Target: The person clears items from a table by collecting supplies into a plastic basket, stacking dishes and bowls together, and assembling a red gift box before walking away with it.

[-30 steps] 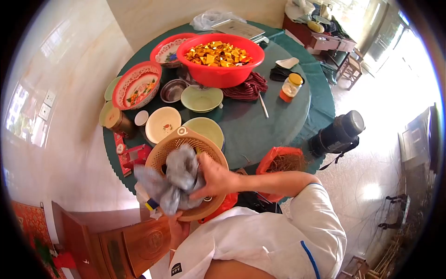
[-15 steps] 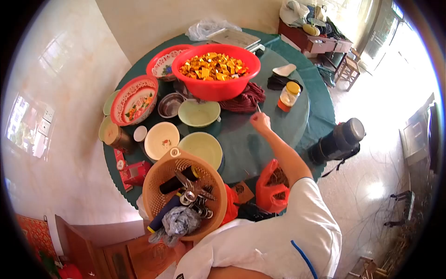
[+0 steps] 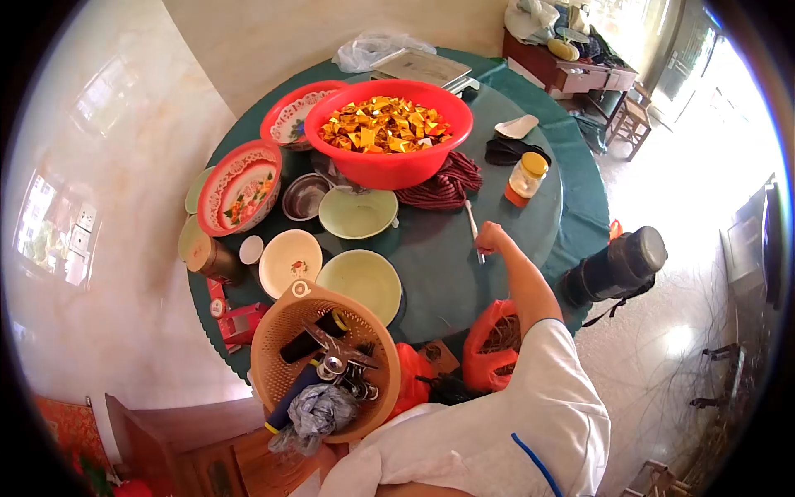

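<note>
On the green table [image 3: 443, 286], the right hand [image 3: 493, 238] has its fingers curled closed, seemingly pinching the slim white stick [image 3: 473, 222]. The stick's long axis runs from beside the dark red cloth [image 3: 443, 184] toward the wearer, angling slightly right. The left hand [image 3: 334, 450] is mostly hidden beneath the tan basket [image 3: 273, 352]; I cannot tell its grip.

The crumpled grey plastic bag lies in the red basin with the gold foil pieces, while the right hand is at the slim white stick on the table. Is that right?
Not quite: the head view shows the grey plastic bag at the near edge of the tan basket, beside dark-handled tools. The right hand is indeed at the slim white stick.
</note>
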{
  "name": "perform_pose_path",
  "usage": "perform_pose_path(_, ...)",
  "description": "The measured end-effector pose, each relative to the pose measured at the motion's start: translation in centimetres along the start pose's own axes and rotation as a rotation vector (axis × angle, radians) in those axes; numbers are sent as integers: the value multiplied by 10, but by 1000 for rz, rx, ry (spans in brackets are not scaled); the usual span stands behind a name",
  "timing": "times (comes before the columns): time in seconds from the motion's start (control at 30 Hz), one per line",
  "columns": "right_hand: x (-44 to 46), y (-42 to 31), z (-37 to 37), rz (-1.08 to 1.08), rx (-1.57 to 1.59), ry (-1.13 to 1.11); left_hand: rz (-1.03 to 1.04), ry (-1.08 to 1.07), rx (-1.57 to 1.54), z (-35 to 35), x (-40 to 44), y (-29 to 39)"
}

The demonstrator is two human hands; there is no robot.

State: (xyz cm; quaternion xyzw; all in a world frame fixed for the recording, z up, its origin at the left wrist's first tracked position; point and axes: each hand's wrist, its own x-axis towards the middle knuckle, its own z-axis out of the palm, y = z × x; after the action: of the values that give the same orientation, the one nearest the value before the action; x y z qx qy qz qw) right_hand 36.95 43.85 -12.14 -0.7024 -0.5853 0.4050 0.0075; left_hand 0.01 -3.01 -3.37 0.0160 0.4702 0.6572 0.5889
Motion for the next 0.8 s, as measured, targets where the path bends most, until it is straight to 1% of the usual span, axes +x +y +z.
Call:
perform_pose_path(0.07,-6,6,-3,14,227,-217,0,-23,-6,-5,-2,-1)
perform_pose_path(0.1,-33,-8,-16,-4,223,-293,-1,-35,-7,-7,-2,-3)
perform_pose_path(0.2,-78,-25,-36,-200,336,-492,6,-65,-20,-18,-8,-4)
perform_pose_path(0.3,-114,-39,-42,-358,503,-657,16,-96,-41,-30,-12,-6)
perform_pose_path(0.4,-140,-50,-41,-452,560,-756,24,-121,-60,-36,-13,-6)
perform_pose_path(0.53,-160,-51,-25,-441,561,-705,34,-126,-61,-42,-18,-4)
perform_pose_path(0.63,-169,-46,-9,-469,565,-626,27,-132,-61,-43,-13,1)
perform_pose_path(0.77,-185,-47,-3,-336,720,-436,8,-150,-44,-48,-16,-3)
perform_pose_path(0.8,-186,-47,-4,-302,783,-333,8,-150,-38,-49,-15,-2)
